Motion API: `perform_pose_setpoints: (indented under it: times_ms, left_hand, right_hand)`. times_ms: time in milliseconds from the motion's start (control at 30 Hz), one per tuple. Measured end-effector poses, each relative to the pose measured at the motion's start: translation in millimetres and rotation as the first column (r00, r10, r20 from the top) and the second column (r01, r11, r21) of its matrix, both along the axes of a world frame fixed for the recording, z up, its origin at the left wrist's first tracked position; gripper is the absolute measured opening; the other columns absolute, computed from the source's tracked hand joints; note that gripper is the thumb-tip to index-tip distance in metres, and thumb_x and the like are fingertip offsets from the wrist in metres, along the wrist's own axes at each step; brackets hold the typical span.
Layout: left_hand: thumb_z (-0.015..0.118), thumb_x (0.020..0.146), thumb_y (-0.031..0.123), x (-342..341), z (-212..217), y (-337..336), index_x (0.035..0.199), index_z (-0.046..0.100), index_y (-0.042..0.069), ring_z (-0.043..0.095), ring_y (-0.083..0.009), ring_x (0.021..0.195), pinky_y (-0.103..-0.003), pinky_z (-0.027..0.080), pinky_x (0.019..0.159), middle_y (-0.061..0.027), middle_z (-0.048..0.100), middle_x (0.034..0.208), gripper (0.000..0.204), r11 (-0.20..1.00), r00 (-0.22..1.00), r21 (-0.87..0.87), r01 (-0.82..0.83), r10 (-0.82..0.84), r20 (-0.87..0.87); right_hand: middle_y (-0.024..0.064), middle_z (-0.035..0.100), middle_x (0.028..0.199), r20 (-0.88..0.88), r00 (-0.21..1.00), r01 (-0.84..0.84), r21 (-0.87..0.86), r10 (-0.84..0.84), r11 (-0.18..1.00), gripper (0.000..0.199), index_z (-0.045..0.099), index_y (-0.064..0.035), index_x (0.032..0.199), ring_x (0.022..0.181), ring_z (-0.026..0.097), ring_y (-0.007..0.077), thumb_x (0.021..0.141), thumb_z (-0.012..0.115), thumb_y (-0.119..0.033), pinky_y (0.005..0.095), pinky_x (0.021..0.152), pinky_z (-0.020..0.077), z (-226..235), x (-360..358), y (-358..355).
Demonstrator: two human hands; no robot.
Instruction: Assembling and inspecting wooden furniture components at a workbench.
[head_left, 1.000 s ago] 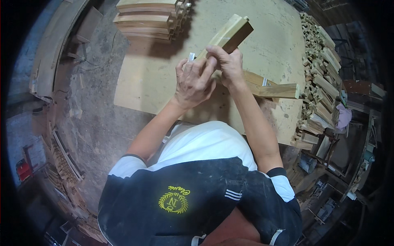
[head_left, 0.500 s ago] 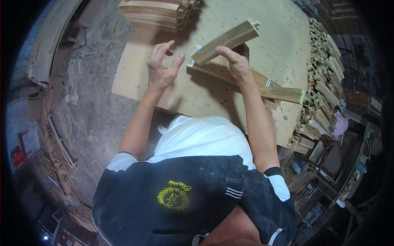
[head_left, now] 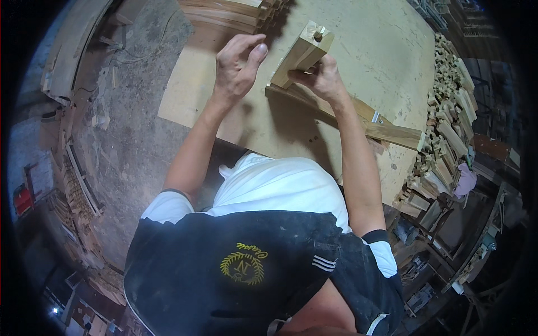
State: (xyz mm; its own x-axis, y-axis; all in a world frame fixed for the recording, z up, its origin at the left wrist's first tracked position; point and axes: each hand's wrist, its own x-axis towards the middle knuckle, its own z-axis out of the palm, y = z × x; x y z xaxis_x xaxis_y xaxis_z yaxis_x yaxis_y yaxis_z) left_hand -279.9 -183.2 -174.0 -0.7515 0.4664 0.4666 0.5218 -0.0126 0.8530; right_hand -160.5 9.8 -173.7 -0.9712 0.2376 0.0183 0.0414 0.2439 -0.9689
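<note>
Fingers of the right hand (head_left: pixel 324 78) wrapped round the lower end of a pale, square-section wooden block with a short round dowel peg in its top face (head_left: pixel 301 53); grip closed, knuckles toward the camera, thumb hidden behind the wood. Left hand (head_left: pixel 238 67) spread loosely, fingers half curled, holding nothing, hovering just beside the block's left face without clearly touching it

Block stands tilted, peg end up and away from the body, lower end over a longer flat wooden rail with a small metal bracket (head_left: pixel 358 115) that lies on the light chipboard worktop (head_left: pixel 381 50). Whether block and rail actually meet is masked by the right hand

Risks, as judged:
- one-handed hold low on a tilted piece; block could twist or tip leftward, since the free hand is not steadying it
- peg looks thin and exposed; a knock against the stack of stacked timber slats at the table's far edge (head_left: pixel 235 11) could snap or loosen it
- rail is unclamped as far as visible; pressure from above could skid it across the dusty board
- heap of small offcuts along the right edge (head_left: pixel 448 106) near the forearm; elbow sweep could spill them

Block surface: clean, light, sawn smooth, sharp edges, no visible splits
</note>
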Motion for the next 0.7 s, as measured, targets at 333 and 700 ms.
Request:
perform_pose_setpoints:
  times_ms: [333,700]
  left_hand:
    - [0.085,0.077,0.027,-8,64,30,0.146,0.041,0.002,0.056,-0.0188,0.114,-0.034,0.046,0.100,-0.0143,0.057,0.127,0.085,0.859,0.797,0.254,0.445,-0.509,0.326]
    - [0.046,0.094,0.027,-37,15,41,0.099,0.056,0.002,0.063,-0.0318,0.095,-0.046,0.052,0.087,-0.0155,0.062,0.096,0.027,0.572,0.333,0.490,-0.658,-0.363,0.870]
  right_hand:
    - [0.0126,0.070,0.109,0.047,0.999,-0.006,0.228,-0.005,0.974,0.062,0.058,-0.0022,0.124,0.101,0.068,0.0254,0.071,0.085,-0.020,0.0412,0.097,0.0535,18,-8,-16]
    - [0.0186,0.034,0.152,0.028,0.960,0.248,-0.543,-0.278,0.802,0.127,0.017,-0.0124,0.157,0.140,0.039,0.0343,0.056,0.094,-0.025,0.0475,0.117,0.0334,-22,81,13]
